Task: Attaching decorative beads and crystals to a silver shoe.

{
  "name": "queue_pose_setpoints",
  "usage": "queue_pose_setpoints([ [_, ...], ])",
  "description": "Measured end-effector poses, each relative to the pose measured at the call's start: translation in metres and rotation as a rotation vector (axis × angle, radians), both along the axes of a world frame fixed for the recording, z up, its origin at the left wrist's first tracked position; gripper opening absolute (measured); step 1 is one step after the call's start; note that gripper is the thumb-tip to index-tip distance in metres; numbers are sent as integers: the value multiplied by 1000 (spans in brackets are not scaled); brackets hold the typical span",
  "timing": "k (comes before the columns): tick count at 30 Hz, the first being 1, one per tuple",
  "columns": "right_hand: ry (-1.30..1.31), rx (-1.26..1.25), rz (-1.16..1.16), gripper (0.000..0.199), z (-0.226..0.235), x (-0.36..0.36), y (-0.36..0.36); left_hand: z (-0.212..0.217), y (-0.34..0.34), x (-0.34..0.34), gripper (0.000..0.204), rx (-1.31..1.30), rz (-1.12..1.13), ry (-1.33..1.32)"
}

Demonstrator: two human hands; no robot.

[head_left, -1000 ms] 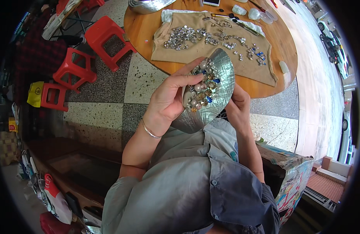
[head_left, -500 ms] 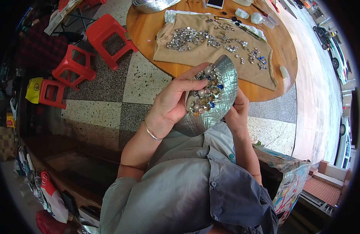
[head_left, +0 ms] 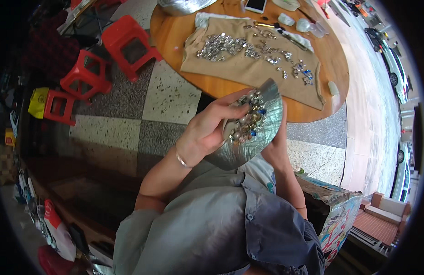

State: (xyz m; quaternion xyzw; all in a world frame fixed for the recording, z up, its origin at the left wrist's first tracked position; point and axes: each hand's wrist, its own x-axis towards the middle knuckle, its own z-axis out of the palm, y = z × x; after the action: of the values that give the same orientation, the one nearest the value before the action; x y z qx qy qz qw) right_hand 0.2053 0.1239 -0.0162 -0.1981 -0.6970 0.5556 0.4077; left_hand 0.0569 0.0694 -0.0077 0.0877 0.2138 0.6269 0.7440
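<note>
One jewelled sheet, left hand clamped on edge, right hand behind, grip unclear

The left hand's grip holds a curved silver sheet bearing clustered pearly, clear and blue gems; the right hand is at the sheet's right edge, partly hidden. Beyond the sheet, a round brown wooden table carries a tan cloth strewn with loose gems.

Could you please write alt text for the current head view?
A person's left hand holds a curved silvery sheet with clustered beads and gems on it, the right hand partly hidden behind. Beyond, loose gems lie on a tan cloth on a wooden table, with red stools to the left.
</note>
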Motion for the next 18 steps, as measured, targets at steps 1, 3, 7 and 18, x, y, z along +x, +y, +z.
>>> queue_pose_setpoints([
  [1,-95,140,-15,59,-2,6,-1,4,-1,4,48,10,26,73],
  [3,-210,311,-18,58,1,14,-1,2,-8,3,50,1,59,117],
  [7,-279,293,-112,49,15,23,32,-7,-13,6,59,-100,398,371],
  [18,-286,1173,-106,32,30,13,33,4,-8,14,58,40,373,487],
])
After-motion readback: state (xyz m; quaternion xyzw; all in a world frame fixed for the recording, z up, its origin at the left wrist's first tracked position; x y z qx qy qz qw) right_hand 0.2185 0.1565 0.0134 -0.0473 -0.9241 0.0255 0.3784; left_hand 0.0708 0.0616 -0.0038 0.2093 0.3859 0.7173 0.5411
